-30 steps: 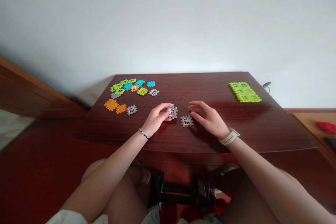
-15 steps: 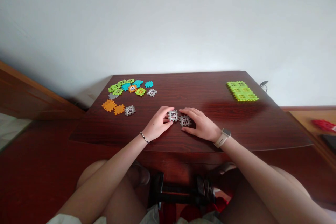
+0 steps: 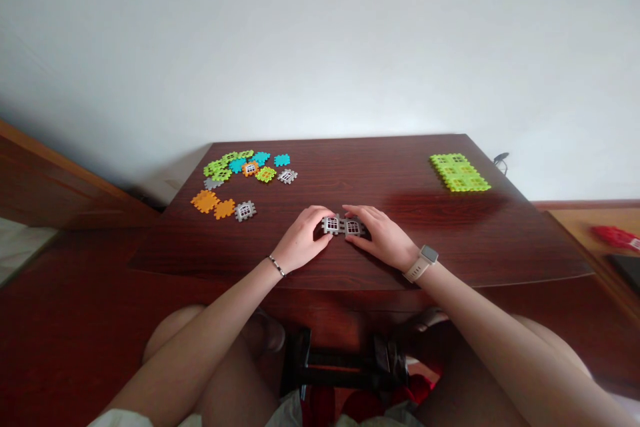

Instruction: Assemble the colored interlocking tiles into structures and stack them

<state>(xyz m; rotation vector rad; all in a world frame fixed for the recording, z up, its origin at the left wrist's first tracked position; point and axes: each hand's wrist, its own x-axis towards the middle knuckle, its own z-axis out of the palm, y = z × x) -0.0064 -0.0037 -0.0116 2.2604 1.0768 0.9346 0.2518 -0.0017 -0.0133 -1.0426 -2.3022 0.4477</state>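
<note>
Two grey window tiles [image 3: 343, 225] meet edge to edge under the left hand [image 3: 300, 239] and right hand [image 3: 383, 238]

Both tiles lie flat and side by side near the front edge of a dark, red-brown wood-grain counter [image 3: 400, 167], their notched edges touching. Whether the notches are fully locked is hard to tell at this distance. The left hand's fingers [image 3: 320, 215] curl over the outer side of the left tile, and the right hand's fingers [image 3: 358, 211] close over the right tile, so the grip is narrow and holds the pair between the two hands (the white arched window frames still show between them).

Nearest the left hand lie two orange tiles [image 3: 213, 204] and a single grey window tile [image 3: 245, 211], all well apart from the held pair. Beyond them spreads a loose cluster of lime green, teal, orange and grey tiles [image 3: 240, 170]. Far to the right, a lime green slab of joined tiles [image 3: 459, 172] sits on the counter. A thin beaded bracelet [image 3: 277, 265] circles the left wrist, and a pale smartwatch [image 3: 423, 263] sits on the right wrist.
</note>
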